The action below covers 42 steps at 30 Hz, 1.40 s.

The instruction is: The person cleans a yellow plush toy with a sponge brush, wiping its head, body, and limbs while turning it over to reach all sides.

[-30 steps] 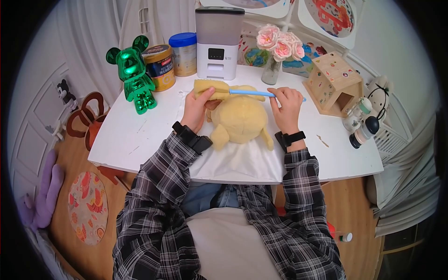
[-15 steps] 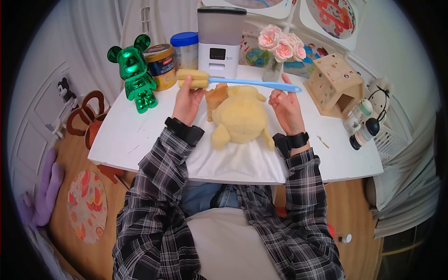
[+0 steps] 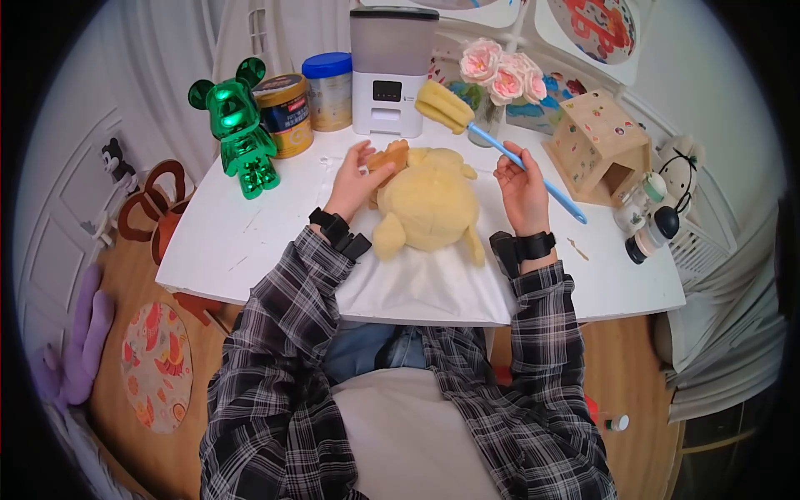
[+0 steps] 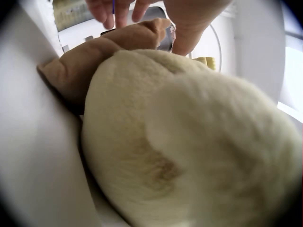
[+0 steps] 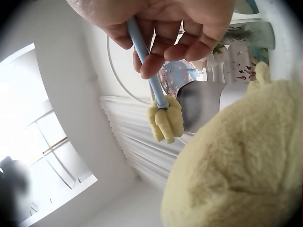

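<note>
My right hand (image 3: pixel 523 193) pinches the blue handle of a sponge bottle brush (image 3: pixel 446 107) between thumb and fingers. The yellow sponge head points up and to the left, raised over the back of the table; its ridged end shows in the right wrist view. A round yellow plush toy (image 3: pixel 432 212) lies on white satiny cloth (image 3: pixel 417 292) in front of me. At the toy's far left is an orange-brown soft piece (image 3: pixel 390 157). My left hand (image 3: pixel 354 183) is beside that piece, fingers extended and thumb apart, the thumb overlapping it in the head view.
Along the back stand a shiny green bear figure (image 3: pixel 237 125), two cans (image 3: pixel 287 117), a white dispenser (image 3: pixel 392 92) and a vase of pink roses (image 3: pixel 504 75). To the right are a small wooden house (image 3: pixel 596 146) and two bottles (image 3: pixel 650 237).
The brush, earlier level across both hands, has passed wholly to my right hand and tilted with its sponge head up. My left hand has left the sponge and come down beside the toy.
</note>
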{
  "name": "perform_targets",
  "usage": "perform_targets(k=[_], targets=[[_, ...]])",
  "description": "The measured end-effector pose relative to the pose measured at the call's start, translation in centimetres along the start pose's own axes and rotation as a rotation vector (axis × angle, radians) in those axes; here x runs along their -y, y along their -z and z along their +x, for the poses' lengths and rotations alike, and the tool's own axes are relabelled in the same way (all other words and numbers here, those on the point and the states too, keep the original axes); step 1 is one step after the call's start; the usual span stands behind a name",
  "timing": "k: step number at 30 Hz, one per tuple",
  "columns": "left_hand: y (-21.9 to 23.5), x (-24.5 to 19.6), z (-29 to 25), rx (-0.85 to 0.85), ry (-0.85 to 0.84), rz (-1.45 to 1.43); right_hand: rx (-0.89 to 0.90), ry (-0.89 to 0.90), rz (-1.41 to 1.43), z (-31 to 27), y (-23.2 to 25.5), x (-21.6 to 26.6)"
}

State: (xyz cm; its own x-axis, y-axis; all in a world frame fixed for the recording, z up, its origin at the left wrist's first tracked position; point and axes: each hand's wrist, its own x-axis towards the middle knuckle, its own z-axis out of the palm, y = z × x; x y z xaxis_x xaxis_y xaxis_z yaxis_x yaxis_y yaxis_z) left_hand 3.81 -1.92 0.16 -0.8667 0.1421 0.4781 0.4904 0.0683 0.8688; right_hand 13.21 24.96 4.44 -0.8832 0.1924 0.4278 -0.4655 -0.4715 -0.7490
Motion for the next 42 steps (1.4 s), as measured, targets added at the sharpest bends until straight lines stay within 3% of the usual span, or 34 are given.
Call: perform_targets(k=[2, 6, 9, 12, 15, 18, 21, 24, 27, 30, 33, 36, 39, 42], targets=[[-0.2, 0.6, 0.1, 0.168, 0.210, -0.269, 0.042, 0.026, -0.129, -0.1, -0.2, -0.4], [-0.3, 1.3, 0.4, 0.202, 0.118, -0.153, 0.263, 0.126, -0.628, -1.0, -2.3, -0.9], [-0.1, 1.0, 0.2, 0.221, 0.057, -0.056, 0.231, 0.102, -0.749, -1.4, -3.3, -1.0], [0.0, 0.2, 0.1, 0.235, 0.083, -0.076, 0.036, 0.062, -0.727, -0.7, -1.7, -0.8], [-0.1, 0.3, 0.1, 0.231, 0.068, -0.050, -0.077, 0.142, -0.738, -0.3, -0.9, -0.9], [-0.2, 0.4, 0.1, 0.220, 0.035, -0.026, -0.006, 0.187, -0.631, -0.7, -1.8, -0.5], [0.0, 0.4, 0.0, 0.217, 0.047, -0.015, 0.186, 0.089, -0.651, -1.1, -2.9, -0.7], [-0.1, 0.4, 0.1, 0.232, 0.060, 0.023, 0.072, 0.101, -0.676, -0.9, -2.5, -0.9], [-0.1, 0.3, 0.1, 0.222, 0.092, 0.001, -0.024, 0.228, -0.728, -0.4, -1.2, -1.1], [-0.5, 0.0, -0.1, 0.200, 0.182, -0.179, 0.035, 0.113, -0.335, -0.4, -0.9, -1.0], [-0.1, 0.3, -0.1, 0.186, 0.194, -0.287, 0.136, 0.000, -0.442, -0.4, -1.1, -1.2], [0.0, 0.5, 0.3, 0.178, 0.320, -0.293, 0.029, 0.108, -0.612, -0.7, -1.9, -1.1], [0.0, -0.4, -0.1, 0.142, 0.403, -0.357, -0.064, 0.194, -0.581, -0.3, -1.1, -1.4], [0.0, 0.1, 0.0, 0.180, 0.425, -0.473, 0.007, 0.090, -0.305, -0.3, -0.6, -1.4]])
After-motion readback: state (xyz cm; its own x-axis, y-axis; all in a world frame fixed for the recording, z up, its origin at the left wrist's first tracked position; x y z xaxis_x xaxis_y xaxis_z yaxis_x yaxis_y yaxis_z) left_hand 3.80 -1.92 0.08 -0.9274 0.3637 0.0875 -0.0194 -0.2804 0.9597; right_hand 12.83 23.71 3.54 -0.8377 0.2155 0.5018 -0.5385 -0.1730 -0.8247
